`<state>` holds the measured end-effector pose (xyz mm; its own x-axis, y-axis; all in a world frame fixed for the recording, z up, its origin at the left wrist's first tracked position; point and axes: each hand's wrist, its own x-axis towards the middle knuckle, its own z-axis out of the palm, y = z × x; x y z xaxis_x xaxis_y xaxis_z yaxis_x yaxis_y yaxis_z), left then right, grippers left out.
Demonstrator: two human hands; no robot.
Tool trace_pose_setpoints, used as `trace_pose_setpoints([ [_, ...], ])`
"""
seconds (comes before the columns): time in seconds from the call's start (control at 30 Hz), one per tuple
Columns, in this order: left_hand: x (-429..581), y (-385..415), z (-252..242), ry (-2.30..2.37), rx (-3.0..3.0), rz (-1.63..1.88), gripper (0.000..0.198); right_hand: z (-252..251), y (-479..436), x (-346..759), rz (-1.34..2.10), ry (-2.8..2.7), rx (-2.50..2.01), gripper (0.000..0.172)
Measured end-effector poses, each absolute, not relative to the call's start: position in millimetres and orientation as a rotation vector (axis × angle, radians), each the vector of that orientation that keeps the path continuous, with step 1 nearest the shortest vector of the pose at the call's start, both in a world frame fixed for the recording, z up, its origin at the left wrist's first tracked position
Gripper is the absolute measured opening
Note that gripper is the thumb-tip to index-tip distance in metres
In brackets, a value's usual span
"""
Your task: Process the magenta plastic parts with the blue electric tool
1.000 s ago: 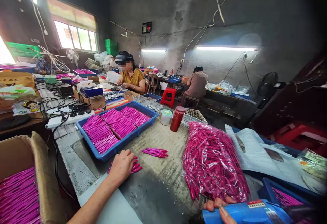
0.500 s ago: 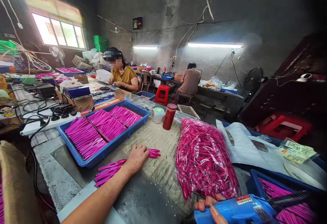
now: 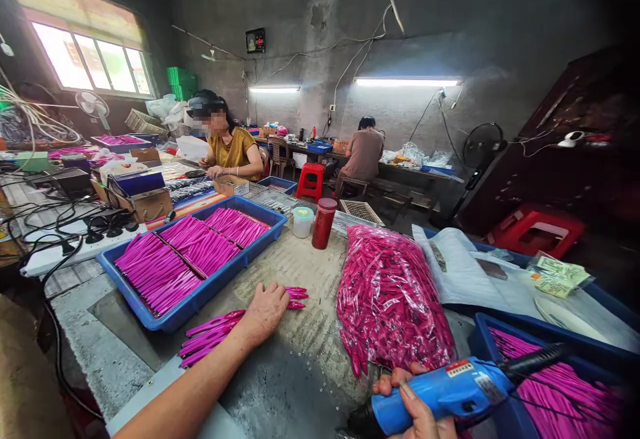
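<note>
Two-Handed Work, Centre and Lower Right of Frame

Left hand (image 3: 265, 309): rested back upward at centre, over a small bunch of slim, plastic-looking magenta sticks (image 3: 297, 297). Grip: could not tell; concealed beneath the knuckles.

Right hand (image 3: 419, 404): clamped around a blue cylindrical power tool with black nose (image 3: 445, 392), lower right.

Fanned second bunch of magenta sticks with darker tips (image 3: 213, 335): lay left of centre, just beside the left forearm, partly behind.

Step in hand, by judgement: gathering or straightening of loose sticks. Next move, likewise judged: called for an even closing of the left fingers, with the tool held well apart.

Hidden or unclear: screened most of the covered bunch from view. Cut off the right palm at the bottom edge; left the tool's tip indistinct there. Glared across the clear plastic bag of magenta pieces (image 3: 395, 299), right of centre. Darkened the far side of the blue plastic tray of sticks (image 3: 483, 342), lower right.
</note>
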<state>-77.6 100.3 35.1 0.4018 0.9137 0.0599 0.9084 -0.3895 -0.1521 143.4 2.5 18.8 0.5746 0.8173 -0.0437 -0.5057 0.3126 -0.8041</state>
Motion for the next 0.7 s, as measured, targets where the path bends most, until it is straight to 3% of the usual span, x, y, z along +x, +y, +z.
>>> trace_pose_setpoints([
  [0.17,-64.1,58.3,49.0,-1.724,-2.532,0.118,0.027,13.5,4.8,145.5,0.85,-0.464,-0.884,0.04],
  [0.43,-60.0,11.9,32.7,-1.975,-2.591,0.338,0.033,24.0,5.8,139.5,0.857,-0.416,-0.886,0.04],
  [0.7,-66.0,15.3,34.2,-2.122,-2.671,0.16,0.019,25.7,4.3,139.9,0.843,-0.449,-0.905,0.039],
])
